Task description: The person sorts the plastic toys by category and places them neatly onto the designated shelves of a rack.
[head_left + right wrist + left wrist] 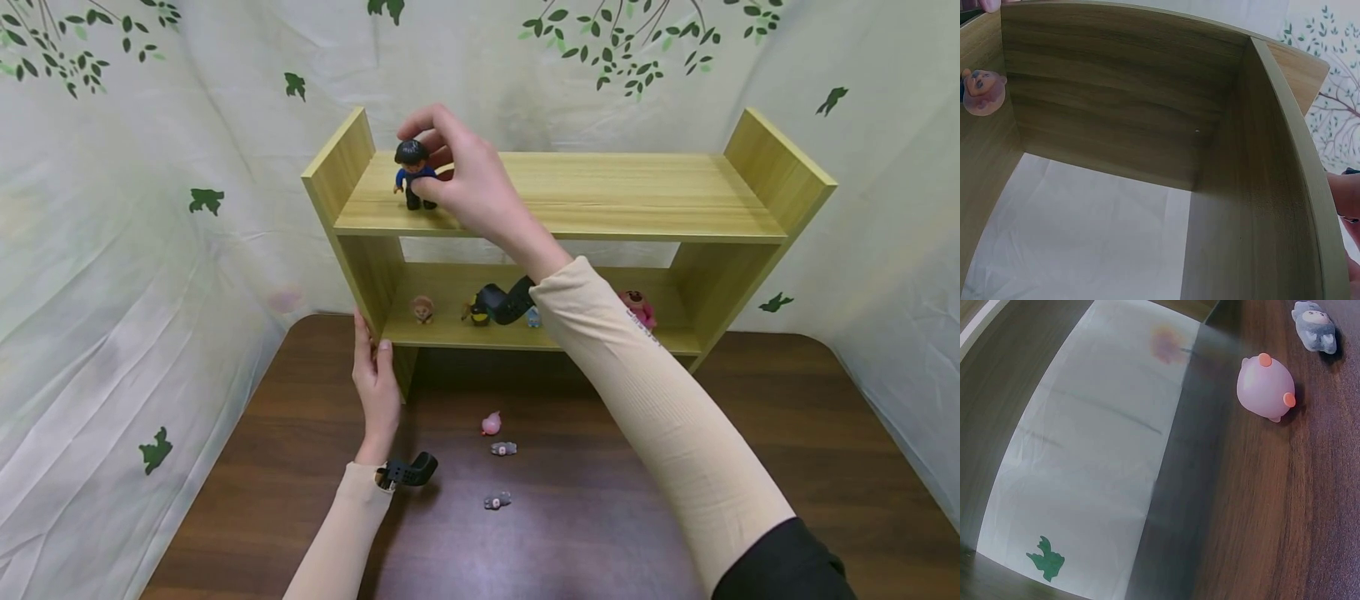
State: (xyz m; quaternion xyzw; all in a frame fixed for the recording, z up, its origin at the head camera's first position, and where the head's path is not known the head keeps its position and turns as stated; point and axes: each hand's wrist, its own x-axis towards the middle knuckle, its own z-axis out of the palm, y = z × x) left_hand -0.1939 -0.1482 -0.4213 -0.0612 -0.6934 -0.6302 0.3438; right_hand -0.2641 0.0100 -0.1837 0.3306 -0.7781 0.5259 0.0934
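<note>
My right hand (480, 179) pinches a small toy figure (411, 177) with black hair, blue sleeves and dark trousers between thumb and fingers. The figure is upright at the left end of the top board of a light wooden shelf (585, 196). Lower down, my left hand (377, 383) holds the shelf's left side panel (372, 283), thumb at the front edge and fingers along the outside. In the right wrist view, part of my right hand (1349, 197) shows beyond the top board.
On the lower board stand a small brown figure (423, 309), a yellow-and-black one (478, 314), a light blue one (533, 317) and a pink one (639, 308). A pink round toy (1266, 387) and two grey figures (503, 448) lie on the brown table (600, 500).
</note>
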